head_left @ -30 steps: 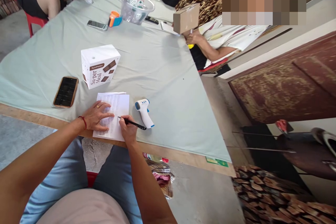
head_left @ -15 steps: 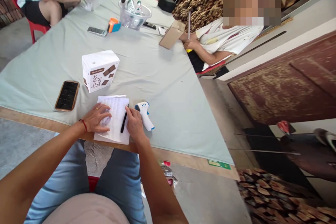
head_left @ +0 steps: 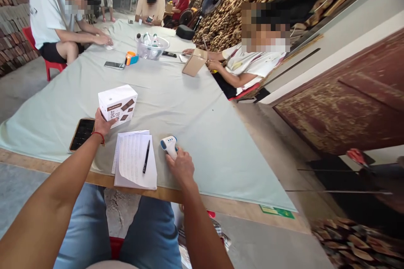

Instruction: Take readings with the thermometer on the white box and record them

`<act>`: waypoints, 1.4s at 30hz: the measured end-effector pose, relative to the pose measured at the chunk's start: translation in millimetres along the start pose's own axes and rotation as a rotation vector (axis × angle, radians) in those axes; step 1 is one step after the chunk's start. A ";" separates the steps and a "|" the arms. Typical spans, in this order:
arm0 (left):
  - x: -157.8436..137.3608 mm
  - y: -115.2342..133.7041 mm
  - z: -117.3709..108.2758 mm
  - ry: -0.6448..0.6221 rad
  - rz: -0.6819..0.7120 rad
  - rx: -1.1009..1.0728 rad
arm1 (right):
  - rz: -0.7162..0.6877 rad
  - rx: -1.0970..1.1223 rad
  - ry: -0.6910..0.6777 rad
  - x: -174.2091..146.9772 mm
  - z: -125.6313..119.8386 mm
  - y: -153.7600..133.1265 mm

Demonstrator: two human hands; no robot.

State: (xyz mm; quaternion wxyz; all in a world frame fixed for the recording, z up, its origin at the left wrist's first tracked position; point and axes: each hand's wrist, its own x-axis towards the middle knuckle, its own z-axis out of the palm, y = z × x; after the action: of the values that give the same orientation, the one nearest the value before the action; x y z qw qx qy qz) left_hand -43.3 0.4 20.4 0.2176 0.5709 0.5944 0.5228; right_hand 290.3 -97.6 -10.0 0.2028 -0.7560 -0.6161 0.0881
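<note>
My left hand (head_left: 104, 125) grips the lower left of a white box (head_left: 116, 101) with brown chocolate-bar pictures, which stands upright on the table. Under my left wrist lies a dark phone (head_left: 82, 133) in an orange-brown case. My right hand (head_left: 181, 166) is wrapped round the handle of a white and blue infrared thermometer (head_left: 169, 144), whose head points away and to the left. Between my hands rest written paper sheets (head_left: 132, 164), and a black pen (head_left: 146, 156) lies on them.
Further along the cloth-covered table (head_left: 202, 147) are a grey phone (head_left: 114, 65), an orange and blue tape roll (head_left: 131, 58), a clear basin (head_left: 160, 44) of bottles and a cardboard box (head_left: 195, 62). Several people sit around it. Firewood (head_left: 240, 4) is heaped behind.
My left hand has left the papers and taken hold of the white box. My right hand has let go of the pen, now on the sheets, and grasped the thermometer. The view has tilted up.
</note>
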 end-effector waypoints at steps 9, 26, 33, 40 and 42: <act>-50.3 38.1 -17.1 0.071 -0.259 -0.410 | 0.137 0.740 -0.024 -20.2 -26.6 -47.2; -86.8 14.0 -11.0 -0.033 -0.028 -0.167 | -0.127 1.230 -0.282 -41.5 -15.4 -153.2; -88.6 14.6 -11.3 -0.038 -0.014 -0.171 | -0.159 1.209 -0.281 -42.0 -9.1 -151.0; -89.3 16.6 -12.9 -0.022 -0.043 -0.168 | -0.183 1.214 -0.277 -41.5 -11.0 -151.8; -89.2 16.9 -12.8 -0.018 -0.043 -0.166 | -0.187 1.218 -0.287 -41.3 -11.1 -151.2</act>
State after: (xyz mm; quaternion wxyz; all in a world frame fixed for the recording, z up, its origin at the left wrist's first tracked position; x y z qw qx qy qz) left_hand -24.1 -88.5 9.5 0.2806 0.5428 0.5593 0.5602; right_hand 149.8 -115.7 57.9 0.5189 -0.4288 -0.5400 0.5052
